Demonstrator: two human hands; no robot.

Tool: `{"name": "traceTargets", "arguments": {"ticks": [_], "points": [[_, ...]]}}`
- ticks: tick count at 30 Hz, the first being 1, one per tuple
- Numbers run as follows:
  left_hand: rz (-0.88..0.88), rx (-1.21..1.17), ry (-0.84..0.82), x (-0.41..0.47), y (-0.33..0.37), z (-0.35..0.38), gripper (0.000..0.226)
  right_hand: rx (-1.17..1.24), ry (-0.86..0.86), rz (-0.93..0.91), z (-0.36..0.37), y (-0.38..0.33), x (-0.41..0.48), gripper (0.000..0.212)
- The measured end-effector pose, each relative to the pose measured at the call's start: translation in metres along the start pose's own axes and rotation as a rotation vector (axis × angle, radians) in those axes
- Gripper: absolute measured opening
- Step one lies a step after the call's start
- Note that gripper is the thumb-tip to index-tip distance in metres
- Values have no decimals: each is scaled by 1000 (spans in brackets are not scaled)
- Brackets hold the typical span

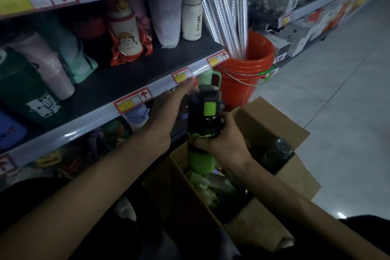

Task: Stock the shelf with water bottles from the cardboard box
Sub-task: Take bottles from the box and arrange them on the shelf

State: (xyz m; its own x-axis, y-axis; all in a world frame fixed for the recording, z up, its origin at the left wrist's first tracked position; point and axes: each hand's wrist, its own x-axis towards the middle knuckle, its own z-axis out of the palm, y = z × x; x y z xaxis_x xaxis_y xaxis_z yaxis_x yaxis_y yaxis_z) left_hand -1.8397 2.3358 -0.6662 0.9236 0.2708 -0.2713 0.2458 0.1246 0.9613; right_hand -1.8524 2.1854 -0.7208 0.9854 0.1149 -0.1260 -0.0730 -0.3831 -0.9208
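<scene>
The water bottle [205,112] is held in the air above the open cardboard box [299,177]. It is just in front of the shelf [126,78] and a little below the shelf's front price strip [135,101]. Its long axis stands nearly upright, only a little leaned. The black lid with the green button is at the top, toward the shelf, and the green body comes out below, toward the box.

The right hand [224,143] grips the bottle just under the lid, with the fingers curled round it from the right side. The left hand [165,112] is at the left side of the lid. Its fingers [185,88] look straight, lie against the bottle and reach up to the price strip. This part is blurred, so I cannot tell if the thumb goes round the lid.

So the bottle lies between the two hands, and the left hand is the nearer one to the shelf. The bare part of the shelf board is up and to the left of the bottle. I judge that the coming move must lift the bottle over the front edge, then carry it left and far while keeping it upright. The orange bucket [242,69] stands just right of the shelf end, and a dark bottle [276,152] lies in the box.
</scene>
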Motion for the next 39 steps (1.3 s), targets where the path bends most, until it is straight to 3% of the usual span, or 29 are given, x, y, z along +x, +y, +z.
{"name": "traceTargets", "arguments": {"ticks": [3,6,11,13,15,17,22,24,30,37,39], "points": [[-131,-151,-54,2,4,-7,30,208,-3,37,-7,-6,3,77],[-183,-110,-47,3,-1,-17,35,378,-26,70,-15,-15,7,62],[-199,-94,-47,-4,-11,-32,36,656,-141,164,-13,-25,9,67],[-162,-55,-30,-6,-11,-36,33,774,-199,160,-13,-29,7,41],[-105,-26,52,-9,-7,-40,55,859,-262,137,-10,-32,5,25],[-53,-18,95,-13,-6,-48,72,852,-280,95,-6,-34,4,27],[93,154,59,-32,-1,-70,31,670,-257,32,10,-49,2,67],[153,210,23,-38,-3,-75,16,602,-236,-1,19,-56,0,66],[321,327,-19,-42,-8,-90,29,423,-86,-104,47,-78,-5,49],[345,297,117,-37,-9,-116,50,539,-211,-95,69,-89,1,41],[360,251,161,-37,-9,-122,50,574,-230,-107,73,-89,2,52]]}}
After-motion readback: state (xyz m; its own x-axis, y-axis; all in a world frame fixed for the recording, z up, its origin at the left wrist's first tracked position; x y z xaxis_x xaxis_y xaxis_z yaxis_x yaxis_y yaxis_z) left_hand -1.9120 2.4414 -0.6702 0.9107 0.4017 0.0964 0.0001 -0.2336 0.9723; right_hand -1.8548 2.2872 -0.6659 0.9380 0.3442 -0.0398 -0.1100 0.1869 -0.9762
